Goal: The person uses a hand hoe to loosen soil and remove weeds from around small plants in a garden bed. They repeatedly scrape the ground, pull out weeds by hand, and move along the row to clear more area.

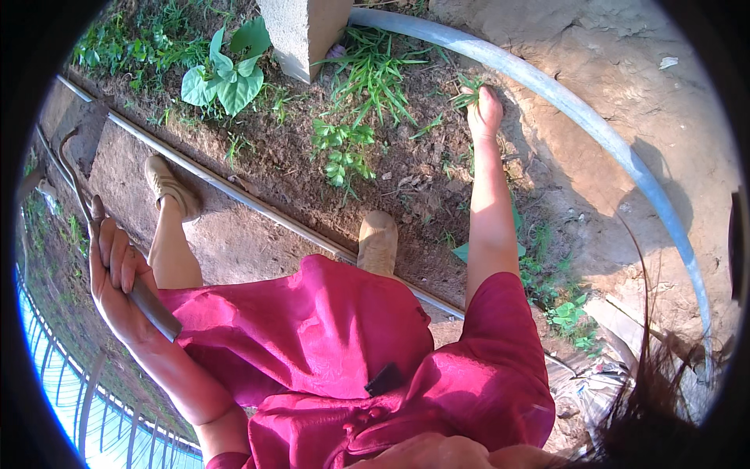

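Note:
My left hand (120,258) is wrapped around a hand tool with a dark handle (151,308). Its thin metal shank (75,176) rises past my fingers and bends into a hook at the far end, likely a hand weeder or small sickle. Stretched far forward, my right hand (486,114) grips a tuft of grass (467,97) just above the soil, beside a hose. Whether the tuft is still rooted I cannot tell. Between the hands, a patch of brown soil (410,199) bears a leafy green plant (343,152) and a clump of long-bladed grass (375,76).
A grey-blue hose (545,85) curves down the right side. A concrete post (293,35) stands at the top, with a broad-leaved plant (225,79) beside it. A thin pipe (222,182) crosses diagonally by my shoes (378,240). Boards and debris (609,375) lie lower right.

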Demonstrator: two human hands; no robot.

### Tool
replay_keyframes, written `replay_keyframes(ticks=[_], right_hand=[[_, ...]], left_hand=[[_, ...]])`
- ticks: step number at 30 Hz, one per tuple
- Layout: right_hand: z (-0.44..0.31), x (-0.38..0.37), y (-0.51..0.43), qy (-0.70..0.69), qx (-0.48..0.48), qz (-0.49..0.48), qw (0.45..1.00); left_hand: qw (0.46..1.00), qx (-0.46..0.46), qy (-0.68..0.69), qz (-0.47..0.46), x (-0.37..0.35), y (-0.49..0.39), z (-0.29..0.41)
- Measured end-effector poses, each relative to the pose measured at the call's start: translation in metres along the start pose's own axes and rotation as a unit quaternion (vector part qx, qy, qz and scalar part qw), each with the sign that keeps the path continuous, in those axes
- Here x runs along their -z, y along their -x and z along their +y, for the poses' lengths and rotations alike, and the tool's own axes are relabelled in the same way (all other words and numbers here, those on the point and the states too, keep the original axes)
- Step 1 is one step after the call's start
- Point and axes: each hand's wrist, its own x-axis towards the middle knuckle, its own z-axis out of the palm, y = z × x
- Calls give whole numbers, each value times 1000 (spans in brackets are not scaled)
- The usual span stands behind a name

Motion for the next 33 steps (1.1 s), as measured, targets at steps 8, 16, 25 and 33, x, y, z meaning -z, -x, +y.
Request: replay_keyframes(ticks=[8, 16, 25, 33], right_hand=[[-22, -23, 10, 474, 162, -129, 856], [-64, 12, 9, 324, -9, 110, 939], [-96, -76, 30, 334, 73, -36, 939], [-27, -138, -35, 256, 245, -19, 935]], left_hand=[[999, 22, -26, -3, -6, -1, -8], [978, 46, -169, 113, 3, 16, -21], [973, 67, -190, 111, -11, 26, -43], [973, 14, -170, 155, -17, 8, -40]])
